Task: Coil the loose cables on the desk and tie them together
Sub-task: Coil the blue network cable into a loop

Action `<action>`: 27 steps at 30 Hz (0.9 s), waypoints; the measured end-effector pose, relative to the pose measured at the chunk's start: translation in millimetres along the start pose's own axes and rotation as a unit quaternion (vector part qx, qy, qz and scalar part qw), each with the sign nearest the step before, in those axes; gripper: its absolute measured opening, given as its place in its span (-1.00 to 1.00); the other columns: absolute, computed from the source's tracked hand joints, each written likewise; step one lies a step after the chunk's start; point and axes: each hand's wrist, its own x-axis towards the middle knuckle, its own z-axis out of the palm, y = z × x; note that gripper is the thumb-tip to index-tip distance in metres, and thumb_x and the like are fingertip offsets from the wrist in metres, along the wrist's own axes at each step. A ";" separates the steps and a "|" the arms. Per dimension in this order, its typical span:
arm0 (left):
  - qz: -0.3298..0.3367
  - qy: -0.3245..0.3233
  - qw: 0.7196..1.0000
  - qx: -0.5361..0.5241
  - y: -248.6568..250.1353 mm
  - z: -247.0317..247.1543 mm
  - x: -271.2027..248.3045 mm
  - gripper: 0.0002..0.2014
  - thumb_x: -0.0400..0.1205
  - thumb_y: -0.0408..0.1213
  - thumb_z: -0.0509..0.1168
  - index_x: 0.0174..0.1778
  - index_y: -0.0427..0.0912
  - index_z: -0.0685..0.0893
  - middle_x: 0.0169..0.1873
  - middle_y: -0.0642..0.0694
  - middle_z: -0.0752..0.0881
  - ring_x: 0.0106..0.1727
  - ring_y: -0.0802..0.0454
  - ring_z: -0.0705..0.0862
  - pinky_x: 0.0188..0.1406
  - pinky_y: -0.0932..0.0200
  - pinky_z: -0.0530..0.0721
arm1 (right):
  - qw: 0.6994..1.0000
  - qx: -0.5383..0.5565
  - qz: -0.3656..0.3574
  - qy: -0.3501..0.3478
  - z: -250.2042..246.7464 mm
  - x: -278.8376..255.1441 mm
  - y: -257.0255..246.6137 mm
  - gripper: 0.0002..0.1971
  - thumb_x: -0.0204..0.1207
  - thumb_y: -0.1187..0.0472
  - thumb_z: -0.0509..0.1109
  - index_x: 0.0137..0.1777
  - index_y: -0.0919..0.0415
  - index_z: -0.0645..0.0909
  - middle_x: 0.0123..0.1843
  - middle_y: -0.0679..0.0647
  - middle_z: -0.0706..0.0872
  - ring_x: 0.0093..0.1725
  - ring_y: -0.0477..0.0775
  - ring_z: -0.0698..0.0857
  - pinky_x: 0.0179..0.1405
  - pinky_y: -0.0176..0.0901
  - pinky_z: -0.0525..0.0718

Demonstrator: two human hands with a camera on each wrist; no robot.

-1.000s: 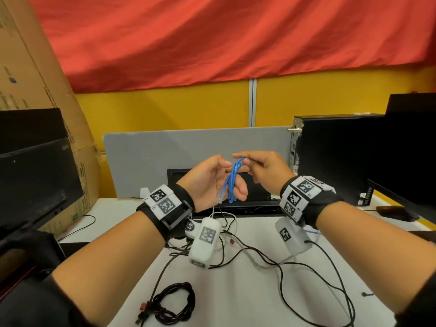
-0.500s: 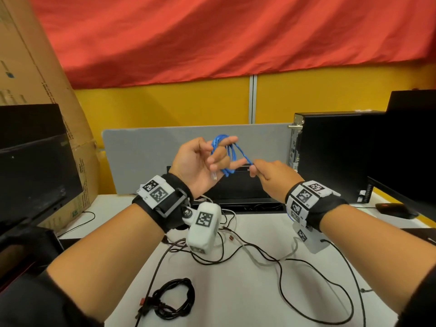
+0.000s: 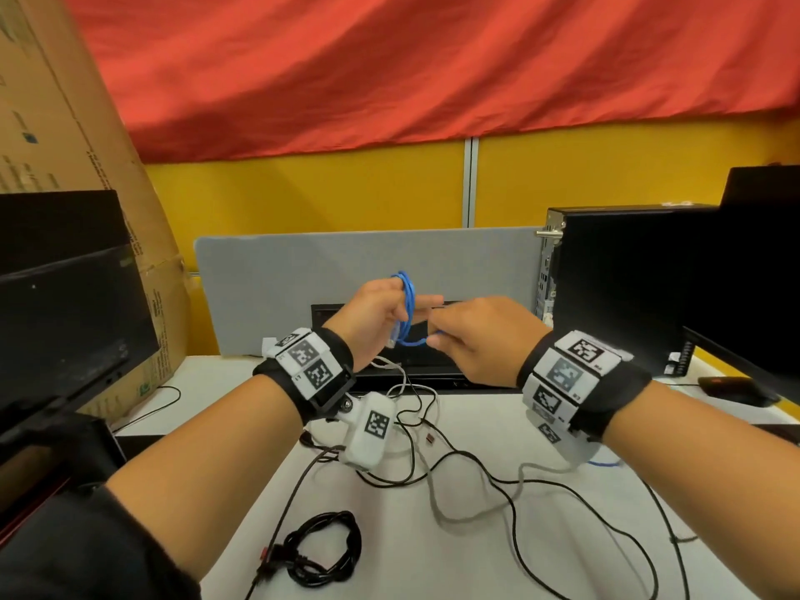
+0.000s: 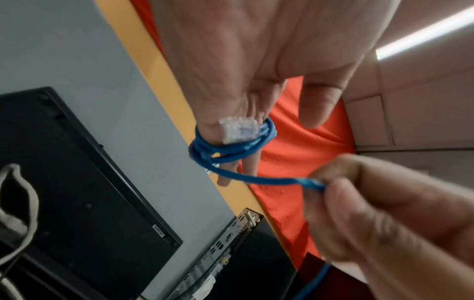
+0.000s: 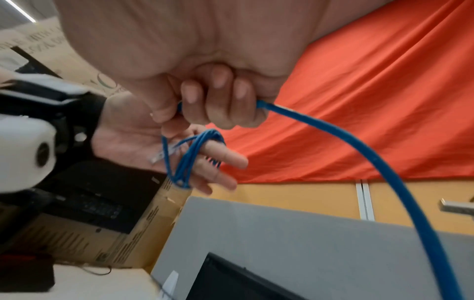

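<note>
- the left hand [image 3: 372,322], at the centre of the head view, holds its fingers out nearly straight with several turns of the blue cable [image 3: 407,309] looped round them; the cable's clear plug [image 4: 238,131] lies against the palm side of those fingers.
- the right hand [image 3: 472,335], just right of it, is closed round the free run of the same cable, which leaves the fist and trails off to the lower right of the right wrist view.
- judged from this, coiling of the blue cable is partly done: a small coil sits on the left fingers, but a length is not yet wound, and no tie is on it.
- on the desk [image 3: 476,556], in the lower middle of the head view, a black cable bundle [image 3: 320,552] lies already coiled.
- spreading across the lower right, loose black cables [image 3: 541,513] and a grey cable [image 3: 437,500] lie uncoiled and tangled over one another.
- so most of the job looks left: finish this coil, gather the loose ones, then tie all together.
</note>
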 end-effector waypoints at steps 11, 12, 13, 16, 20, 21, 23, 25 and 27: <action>-0.071 -0.117 0.989 0.060 3.3 14.5 -14.1 -0.45 0.51 -0.43 -0.02 0.35 -0.75 0.37 -0.51 -0.24 0.63 -0.43 -0.10 0.65 0.30 0.05 0.61 | 0.987 0.094 0.065 0.117 -22.1 16.7 35.5 -0.79 0.61 0.14 0.37 0.14 0.05 0.78 -0.17 0.07 0.56 -0.14 0.12 0.58 -0.17 0.14 0.61; -0.075 -0.126 0.989 0.020 4.6 14.2 -13.9 -0.43 0.50 -0.41 -0.01 0.41 -0.68 0.36 -0.55 -0.19 0.55 -0.48 -0.08 0.58 0.43 -0.06 0.53 | 0.984 0.101 0.077 0.121 -18.7 16.7 37.5 -0.78 0.63 0.14 0.34 0.18 0.04 0.76 -0.17 0.06 0.56 -0.14 0.11 0.58 -0.15 0.14 0.62; -0.077 -0.137 0.987 -0.019 5.9 13.9 -13.5 -0.42 0.52 -0.41 -0.04 0.46 -0.63 0.35 -0.58 -0.16 0.50 -0.52 -0.06 0.52 0.52 -0.17 0.44 | 0.982 0.115 0.090 0.123 -15.0 16.5 39.0 -0.75 0.65 0.15 0.30 0.23 0.02 0.74 -0.17 0.03 0.56 -0.12 0.11 0.58 -0.11 0.13 0.62; -0.061 -0.159 0.979 -0.111 11.0 11.2 -11.7 -0.41 0.54 -0.42 -0.09 0.51 -0.59 0.33 -0.63 -0.09 0.41 -0.58 0.00 0.43 0.57 -0.31 0.33 | 0.968 0.183 0.130 0.116 -3.3 15.1 41.5 -0.68 0.69 0.22 0.19 0.34 -0.03 0.64 0.00 0.04 0.71 0.04 0.12 0.66 0.08 0.13 0.63; -0.017 -0.119 0.976 -0.184 15.0 10.1 -8.2 -0.36 0.43 -0.40 0.03 0.46 -0.59 0.35 -0.61 -0.07 0.43 -0.57 0.04 0.43 0.52 -0.34 0.39 | 0.963 0.183 0.192 0.045 17.2 12.2 38.8 -0.71 0.74 0.14 0.05 0.34 0.05 0.52 -0.16 0.00 0.66 -0.15 0.16 0.66 -0.10 0.12 0.68; -0.005 -0.097 0.975 -0.198 15.5 9.3 -7.1 -0.39 0.41 -0.40 0.05 0.42 -0.55 0.39 -0.58 -0.09 0.47 -0.56 0.02 0.46 0.51 -0.33 0.42 | 0.965 0.172 0.197 0.009 23.1 11.1 37.1 -0.73 0.75 0.14 0.05 0.32 0.09 0.52 -0.15 -0.03 0.63 -0.14 0.17 0.65 -0.10 0.09 0.67; 0.018 -0.047 0.973 -0.227 16.5 4.2 -3.9 -0.44 0.38 -0.44 0.03 0.35 -0.48 0.41 -0.45 -0.21 0.63 -0.48 -0.08 0.59 0.53 -0.34 0.38 | 0.968 0.144 0.189 -0.075 32.8 7.4 32.8 -0.76 0.73 0.20 0.10 0.28 0.08 0.53 -0.01 0.05 0.67 -0.05 0.18 0.67 -0.04 0.06 0.67; 0.030 -0.016 0.971 -0.236 17.2 -2.2 -0.9 -0.48 0.37 -0.48 0.00 0.30 -0.45 0.37 -0.06 -0.39 0.77 -0.34 -0.18 0.73 0.56 -0.32 0.34 | 0.968 0.130 0.182 -0.111 37.0 1.6 26.8 -0.78 0.73 0.17 0.09 0.18 -0.01 0.56 0.02 0.05 0.68 -0.04 0.12 0.66 -0.09 -0.02 0.64; 0.036 -0.007 0.975 -0.221 16.8 -5.7 -0.7 -0.55 0.39 -0.52 -0.03 0.24 -0.36 0.31 0.27 -0.46 0.67 -0.15 -0.26 0.80 0.50 -0.27 0.43 | 0.976 0.114 0.163 -0.085 34.0 -1.1 20.0 -0.76 0.73 0.07 0.05 0.07 -0.03 0.57 -0.11 0.01 0.69 -0.13 0.08 0.66 -0.19 -0.06 0.60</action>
